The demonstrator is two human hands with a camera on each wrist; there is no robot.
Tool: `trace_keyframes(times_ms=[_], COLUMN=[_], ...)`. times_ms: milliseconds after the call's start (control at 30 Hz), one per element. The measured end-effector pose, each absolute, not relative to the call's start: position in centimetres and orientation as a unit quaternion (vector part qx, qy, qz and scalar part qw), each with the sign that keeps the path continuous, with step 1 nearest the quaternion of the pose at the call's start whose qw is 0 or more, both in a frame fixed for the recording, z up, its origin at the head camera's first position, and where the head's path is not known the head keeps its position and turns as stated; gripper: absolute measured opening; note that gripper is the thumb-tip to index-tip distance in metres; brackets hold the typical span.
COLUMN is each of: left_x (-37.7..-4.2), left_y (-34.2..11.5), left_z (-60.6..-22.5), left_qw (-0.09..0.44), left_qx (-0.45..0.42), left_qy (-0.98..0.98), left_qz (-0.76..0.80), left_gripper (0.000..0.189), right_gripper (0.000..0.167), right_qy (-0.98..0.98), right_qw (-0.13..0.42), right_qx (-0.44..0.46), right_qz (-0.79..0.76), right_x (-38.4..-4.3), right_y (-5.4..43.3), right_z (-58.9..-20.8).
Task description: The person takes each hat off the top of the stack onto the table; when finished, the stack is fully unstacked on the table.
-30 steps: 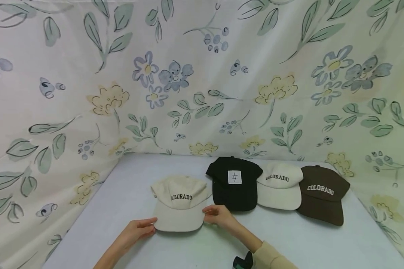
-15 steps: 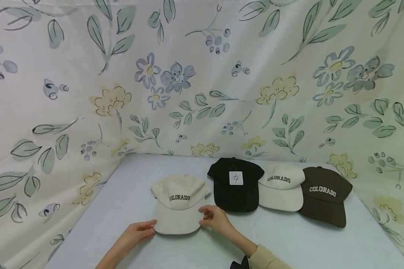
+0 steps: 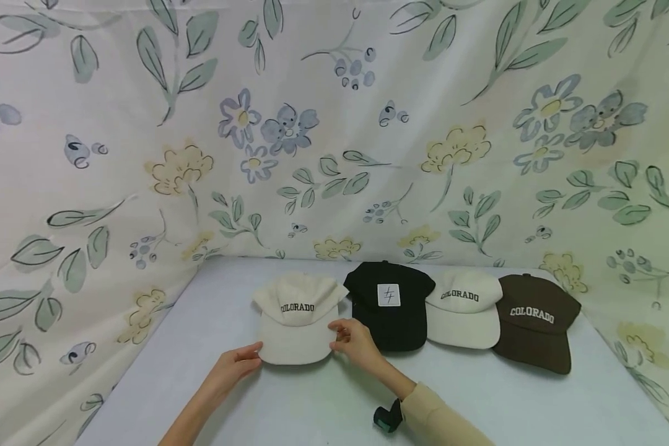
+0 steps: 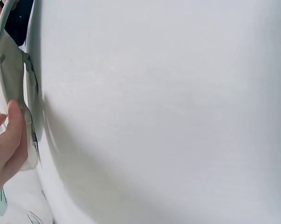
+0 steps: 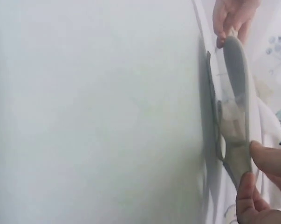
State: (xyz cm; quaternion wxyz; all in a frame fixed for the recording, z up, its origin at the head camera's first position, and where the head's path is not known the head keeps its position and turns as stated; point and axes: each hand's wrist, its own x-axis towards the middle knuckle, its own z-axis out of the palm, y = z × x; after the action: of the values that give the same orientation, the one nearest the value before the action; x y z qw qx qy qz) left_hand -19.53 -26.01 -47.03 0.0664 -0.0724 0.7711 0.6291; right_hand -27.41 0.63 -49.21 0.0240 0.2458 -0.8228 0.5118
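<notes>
A cream baseball cap [image 3: 298, 319] with dark COLORADO lettering is at the left of the row, its brim toward me. My left hand [image 3: 235, 365] pinches the left edge of the brim, with fingers under it in the left wrist view. Opposite it, my right hand [image 3: 357, 347] grips the right edge between thumb and fingers. The right wrist view shows the cap's hollow underside [image 5: 234, 70] and the brim raised off the surface. Just right of this cap lies a black cap [image 3: 390, 325] with a white square patch.
A second cream COLORADO cap [image 3: 463, 319] and a brown COLORADO cap [image 3: 535, 328] continue the row rightward, edges overlapping. Near my right sleeve [image 3: 440, 415] is a small dark object [image 3: 387, 416]. A floral cloth [image 3: 334, 136] hangs behind the white table [image 3: 312, 409].
Both hands have moved the cream cap away from me, toward the back of the table, level with the black cap. The other caps have stayed in place.
</notes>
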Motion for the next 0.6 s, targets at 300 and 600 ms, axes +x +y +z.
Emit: trace_keyframes(times_ms=[300,600], left_x=[-21.8,-23.6], left_y=[-25.8,-25.0], left_z=[-47.1,-47.5], left_qw=[0.025,0.029], left_qx=[-0.109,-0.097], left_qy=[0.768,0.772], left_qz=[0.631,0.628], left_gripper=[0.042,0.041], right_gripper=[0.03,0.032], right_qy=[-0.819,-0.829], right_qw=[0.035,0.047], right_qx=[0.251,0.233], right_qz=[0.515,0.506], right_x=[-30.8,-32.1], right_y=[-0.6,-0.5], right_z=[-49.0,-50.0])
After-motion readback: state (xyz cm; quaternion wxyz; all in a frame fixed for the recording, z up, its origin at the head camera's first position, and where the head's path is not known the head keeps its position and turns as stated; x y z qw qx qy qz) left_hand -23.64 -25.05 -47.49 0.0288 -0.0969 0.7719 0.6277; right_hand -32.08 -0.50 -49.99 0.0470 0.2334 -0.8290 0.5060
